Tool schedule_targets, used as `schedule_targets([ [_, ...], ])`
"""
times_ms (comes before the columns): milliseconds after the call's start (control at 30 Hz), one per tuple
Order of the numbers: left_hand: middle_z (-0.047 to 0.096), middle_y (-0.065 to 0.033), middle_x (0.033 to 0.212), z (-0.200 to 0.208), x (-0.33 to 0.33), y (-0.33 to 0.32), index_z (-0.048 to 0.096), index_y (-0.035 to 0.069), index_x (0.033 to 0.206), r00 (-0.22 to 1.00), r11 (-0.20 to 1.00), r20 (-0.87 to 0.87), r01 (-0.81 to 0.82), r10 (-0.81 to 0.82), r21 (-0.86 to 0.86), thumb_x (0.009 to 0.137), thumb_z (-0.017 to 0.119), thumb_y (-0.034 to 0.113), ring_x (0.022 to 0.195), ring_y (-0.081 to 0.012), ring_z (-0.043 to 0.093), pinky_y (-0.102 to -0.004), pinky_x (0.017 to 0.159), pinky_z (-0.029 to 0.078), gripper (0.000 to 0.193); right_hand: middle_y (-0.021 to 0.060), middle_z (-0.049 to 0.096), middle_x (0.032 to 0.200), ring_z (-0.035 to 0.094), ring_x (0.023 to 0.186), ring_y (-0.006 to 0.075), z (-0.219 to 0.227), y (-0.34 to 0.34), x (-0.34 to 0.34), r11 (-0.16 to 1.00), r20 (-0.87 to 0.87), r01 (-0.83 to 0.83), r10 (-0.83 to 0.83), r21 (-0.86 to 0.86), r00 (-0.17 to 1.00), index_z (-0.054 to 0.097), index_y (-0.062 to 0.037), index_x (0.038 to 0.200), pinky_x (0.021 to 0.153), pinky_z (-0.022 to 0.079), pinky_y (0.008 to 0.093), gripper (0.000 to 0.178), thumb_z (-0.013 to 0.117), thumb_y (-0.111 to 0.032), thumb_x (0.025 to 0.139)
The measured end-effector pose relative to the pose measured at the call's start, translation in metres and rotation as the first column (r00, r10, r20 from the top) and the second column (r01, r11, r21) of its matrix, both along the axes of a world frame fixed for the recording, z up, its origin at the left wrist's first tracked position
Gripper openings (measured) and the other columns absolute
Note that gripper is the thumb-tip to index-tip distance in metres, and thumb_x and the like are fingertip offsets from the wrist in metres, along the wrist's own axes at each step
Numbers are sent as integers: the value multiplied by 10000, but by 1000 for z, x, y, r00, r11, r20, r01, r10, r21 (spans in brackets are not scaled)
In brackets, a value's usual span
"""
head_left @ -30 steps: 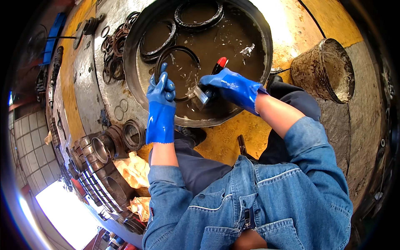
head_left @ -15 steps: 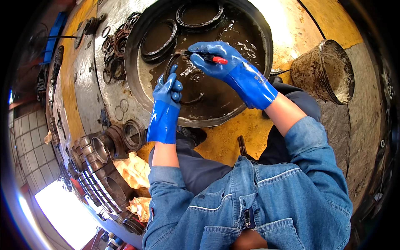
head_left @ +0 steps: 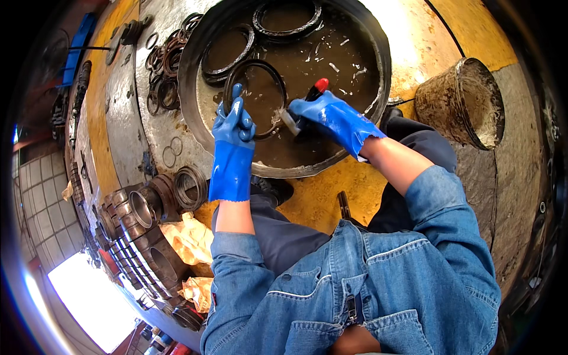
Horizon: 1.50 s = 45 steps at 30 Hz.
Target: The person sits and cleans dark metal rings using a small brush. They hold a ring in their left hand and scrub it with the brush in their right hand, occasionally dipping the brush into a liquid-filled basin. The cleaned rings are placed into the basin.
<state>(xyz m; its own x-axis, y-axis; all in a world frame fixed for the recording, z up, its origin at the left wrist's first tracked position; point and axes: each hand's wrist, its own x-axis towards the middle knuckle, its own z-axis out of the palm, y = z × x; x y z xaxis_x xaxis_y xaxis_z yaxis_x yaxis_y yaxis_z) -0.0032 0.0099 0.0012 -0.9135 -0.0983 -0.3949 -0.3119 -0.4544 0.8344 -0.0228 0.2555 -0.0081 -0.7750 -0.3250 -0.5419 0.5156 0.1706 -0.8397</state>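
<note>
Glossy blue rubber gloves (head_left: 232,171) with jagged cuffs, a faded blue denim jacket (head_left: 408,275) with pale stitching and rolled sleeves (head_left: 436,192), dark navy fabric trousers (head_left: 287,231).

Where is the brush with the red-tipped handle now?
In the head view, the brush is in the right hand, over the basin, its bristles by the lower right of the black ring in the left hand.

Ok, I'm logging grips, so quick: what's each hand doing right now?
Left hand: closed, holding a black ring.
Right hand: closed, holding a brush with red-tipped handle.

Liquid (head_left: 350,59) free upper right, ring (head_left: 283,89) blocking left
</note>
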Motion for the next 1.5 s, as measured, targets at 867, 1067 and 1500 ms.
schedule_targets([
  [867, 493, 59, 630, 4, -3, -17, 469, 44, 1590, 979, 990, 144, 143, -144, 13, 1091, 624, 229, 440, -43, 330, -249, 463, 262, 555, 77, 765, 1185, 759, 964, 363, -49, -4, -43, 834, -807, 117, 473, 539, 353, 725, -222, 1233, 819, 612, 468, 355, 750, -171, 883],
  [1067, 489, 68, 645, 4, 2, -16, 471, 20, 1585, 951, 976, 223, 219, -216, 11, 1098, 603, 227, 451, -35, 320, -240, 468, 261, 545, 10, 749, 1263, 764, 859, 325, -19, -5, -50, 932, -930, 30, 364, 362, -62, 668, -240, 1277, 720, 626, 453, 413, 765, -161, 884],
  [1500, 473, 71, 591, -9, 2, -32, 502, 57, 1572, 997, 990, -3, 76, -76, 119, 1111, 593, 210, 427, -58, 309, -263, 462, 255, 494, 79, 816, 977, 759, 892, 167, -54, -4, -29, 981, -273, -118, 157, 154, 949, 826, -143, 1097, 869, 591, 329, 266, 731, -325, 929],
])
